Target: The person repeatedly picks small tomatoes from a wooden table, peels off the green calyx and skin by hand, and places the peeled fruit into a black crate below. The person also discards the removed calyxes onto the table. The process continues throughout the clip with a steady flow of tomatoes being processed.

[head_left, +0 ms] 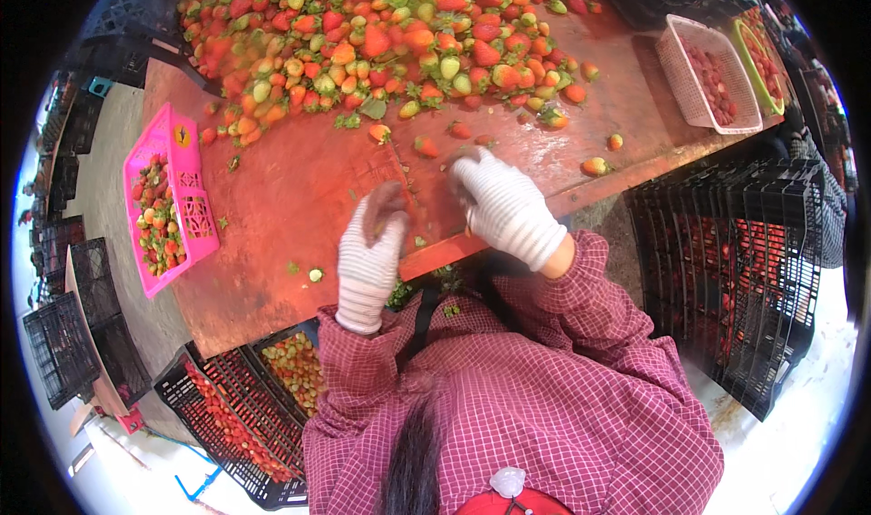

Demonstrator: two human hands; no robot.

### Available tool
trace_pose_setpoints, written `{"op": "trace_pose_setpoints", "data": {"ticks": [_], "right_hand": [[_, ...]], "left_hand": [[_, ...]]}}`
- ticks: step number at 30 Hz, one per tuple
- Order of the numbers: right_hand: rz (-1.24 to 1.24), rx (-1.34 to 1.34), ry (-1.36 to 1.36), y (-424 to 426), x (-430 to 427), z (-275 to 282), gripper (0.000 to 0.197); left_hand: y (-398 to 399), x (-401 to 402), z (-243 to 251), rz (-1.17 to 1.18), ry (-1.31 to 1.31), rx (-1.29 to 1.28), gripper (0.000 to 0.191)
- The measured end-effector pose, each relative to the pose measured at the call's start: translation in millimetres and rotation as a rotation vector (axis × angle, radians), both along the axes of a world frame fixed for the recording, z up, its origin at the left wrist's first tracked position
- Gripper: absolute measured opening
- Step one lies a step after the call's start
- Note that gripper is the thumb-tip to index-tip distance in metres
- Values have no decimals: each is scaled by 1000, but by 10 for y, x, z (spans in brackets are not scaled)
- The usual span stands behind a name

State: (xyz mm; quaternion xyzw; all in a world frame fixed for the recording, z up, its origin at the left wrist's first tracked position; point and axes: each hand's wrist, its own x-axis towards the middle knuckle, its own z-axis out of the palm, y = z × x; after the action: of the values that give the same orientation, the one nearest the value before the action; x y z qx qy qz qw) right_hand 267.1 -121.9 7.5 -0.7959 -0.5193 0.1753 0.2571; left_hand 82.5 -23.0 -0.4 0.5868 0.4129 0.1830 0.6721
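Note:
Both my hands wear white ribbed knit gloves with darker fingers. My left hand (371, 260) hovers over the near edge of the red wooden table (265, 195), fingers curled and apart from the thumb; nothing shows between them. My right hand (507, 205) is to its right, with blurred fingers bent down; whether they hold anything is hidden. Just beyond its fingertips lie a few loose strawberries (426, 147). Farther back spreads a large heap of strawberries (381, 45), red, orange and pale green, with leafy caps.
On the table's left stands a pink plastic basket (197, 202) of strawberries; at right, a pale pink basket (680, 83) and a green-rimmed basket (742, 38) hold red ones. Black crates (224, 372) of strawberries sit below left, and stacked black crates (725, 283) stand at right.

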Motion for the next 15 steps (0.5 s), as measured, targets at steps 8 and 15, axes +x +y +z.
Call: {"op": "trace_pose_setpoints", "data": {"ticks": [8, 15], "right_hand": [[222, 397, 226, -205, -176, 212, 18], [94, 367, 248, -490, -92, 512, 19]], "left_hand": [[-189, 159, -22, -21, -293, -397, 48], [-356, 219, 228, -97, -142, 227, 25]]}}
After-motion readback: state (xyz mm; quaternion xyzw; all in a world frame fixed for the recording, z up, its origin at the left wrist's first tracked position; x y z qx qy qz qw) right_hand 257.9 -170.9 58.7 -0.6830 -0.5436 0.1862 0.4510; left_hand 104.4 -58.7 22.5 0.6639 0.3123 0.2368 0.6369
